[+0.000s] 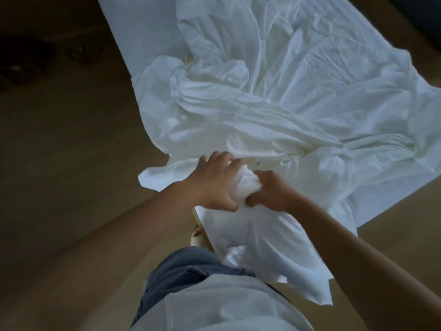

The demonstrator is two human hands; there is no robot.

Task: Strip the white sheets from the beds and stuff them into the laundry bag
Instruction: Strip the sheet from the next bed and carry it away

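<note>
Both hands are bunching up the white sheet (pixel 274 111) near the middle of the frame. The left hand (pixel 214 185) and right hand (pixel 269 189) each have their fingers curled tight around the same wad of fabric. The rest of the sheet lies crumpled over the bed (pixel 133 32), filling the upper right. Brown floor (pixel 59 139) on the left.

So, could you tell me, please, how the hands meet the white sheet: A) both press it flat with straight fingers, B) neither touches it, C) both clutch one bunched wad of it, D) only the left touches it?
C: the left-hand grip and the right-hand grip both curl round the same wad of the sheet.
</note>
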